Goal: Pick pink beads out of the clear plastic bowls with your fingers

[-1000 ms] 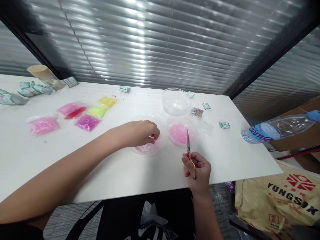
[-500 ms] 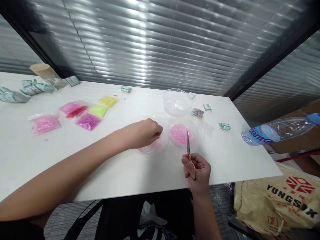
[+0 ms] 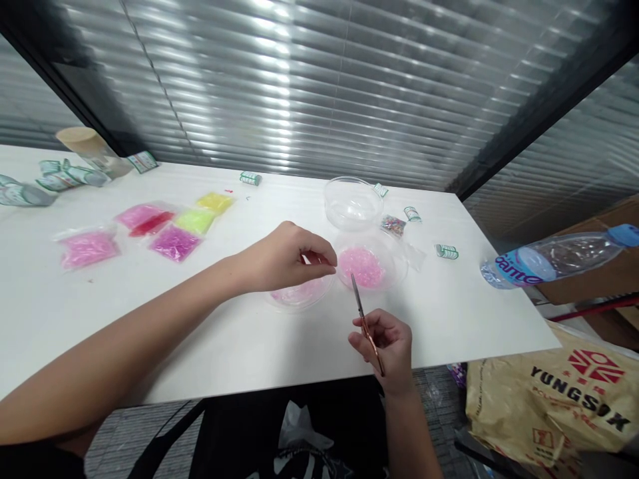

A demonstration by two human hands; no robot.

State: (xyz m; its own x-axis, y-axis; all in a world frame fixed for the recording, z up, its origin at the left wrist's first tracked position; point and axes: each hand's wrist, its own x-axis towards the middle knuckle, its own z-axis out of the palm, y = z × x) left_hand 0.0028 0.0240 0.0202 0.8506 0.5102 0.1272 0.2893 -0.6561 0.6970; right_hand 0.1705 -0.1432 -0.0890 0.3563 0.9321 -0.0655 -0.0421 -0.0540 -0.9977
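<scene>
My right hand (image 3: 389, 346) grips a pair of scissors (image 3: 362, 309) with copper-coloured handles; the blades point up and away, toward a clear bowl (image 3: 399, 266) of pink bits (image 3: 362, 266). Over a second clear dish (image 3: 299, 306), with pink bits at its bottom, hovers my left hand (image 3: 299, 259). Its thumb and forefinger are pinched together beside the bowl's left rim. Whatever is between those fingertips is too small to make out. The left hand partly covers the dish.
Behind stands another clear bowl (image 3: 352, 206), close to a packet of multicoloured bits (image 3: 393, 226). Several bags of pink, purple, green and yellow bits (image 3: 174, 241) lie left. A water bottle (image 3: 549, 259) is at the right edge, above a tan sack (image 3: 544, 406).
My left hand has lifted slightly and turned, its pinched fingertips now reaching right toward the bowl. The scissors have tilted left and lowered a little with my right hand.
</scene>
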